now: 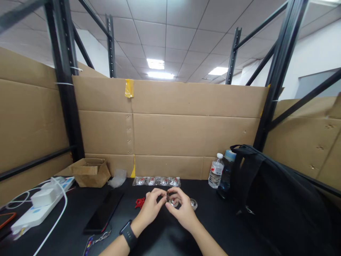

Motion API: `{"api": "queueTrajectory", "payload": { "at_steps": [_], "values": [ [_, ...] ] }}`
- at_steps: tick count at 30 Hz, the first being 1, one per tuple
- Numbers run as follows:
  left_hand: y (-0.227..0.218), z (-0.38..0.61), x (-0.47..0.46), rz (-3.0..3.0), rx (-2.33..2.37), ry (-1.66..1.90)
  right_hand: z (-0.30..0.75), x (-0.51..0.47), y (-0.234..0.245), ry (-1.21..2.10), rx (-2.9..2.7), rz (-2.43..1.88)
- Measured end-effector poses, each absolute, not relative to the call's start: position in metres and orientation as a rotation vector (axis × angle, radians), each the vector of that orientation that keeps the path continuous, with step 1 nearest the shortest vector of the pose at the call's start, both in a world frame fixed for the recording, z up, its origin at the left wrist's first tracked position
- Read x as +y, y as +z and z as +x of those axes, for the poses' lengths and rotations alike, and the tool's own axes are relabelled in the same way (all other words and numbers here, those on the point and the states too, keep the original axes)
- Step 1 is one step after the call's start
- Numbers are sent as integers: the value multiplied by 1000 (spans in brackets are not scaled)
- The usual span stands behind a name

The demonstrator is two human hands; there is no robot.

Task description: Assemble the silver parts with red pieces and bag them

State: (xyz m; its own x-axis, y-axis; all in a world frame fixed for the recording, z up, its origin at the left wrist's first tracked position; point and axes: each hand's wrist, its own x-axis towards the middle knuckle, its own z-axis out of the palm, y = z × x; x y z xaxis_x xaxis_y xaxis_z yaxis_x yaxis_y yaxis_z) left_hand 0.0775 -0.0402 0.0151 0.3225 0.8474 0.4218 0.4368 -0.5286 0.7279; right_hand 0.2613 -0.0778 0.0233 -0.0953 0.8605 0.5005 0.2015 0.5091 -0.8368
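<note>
My left hand (151,208) and my right hand (182,209) meet over the black table (165,238), fingers pinched together around a small dark piece (168,196) with a shiny round metal part (173,202) just below it. A black watch (129,234) sits on my left wrist. A small red item (139,202) lies just left of my left hand. Another shiny round part (194,204) rests right of my right hand. A strip of clear packets with round metal parts (156,181) lies behind the hands.
A black phone (103,211) and keys (96,240) lie at the left. A white power strip with cables (37,208) and an open cardboard box (90,171) sit far left. Two bottles (216,170) and a black bag (277,199) stand right. Cardboard walls surround the table.
</note>
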Motion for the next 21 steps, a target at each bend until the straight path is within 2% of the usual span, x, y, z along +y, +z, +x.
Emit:
{"api": "queueTrajectory", "payload": {
  "at_steps": [9,21],
  "values": [
    [24,78,-43,1976,1032,1206,262,-83,29,751,-1606,-947],
    [18,74,-44,2118,1078,1223,261,-79,22,857,-1556,-899]
  ]
}}
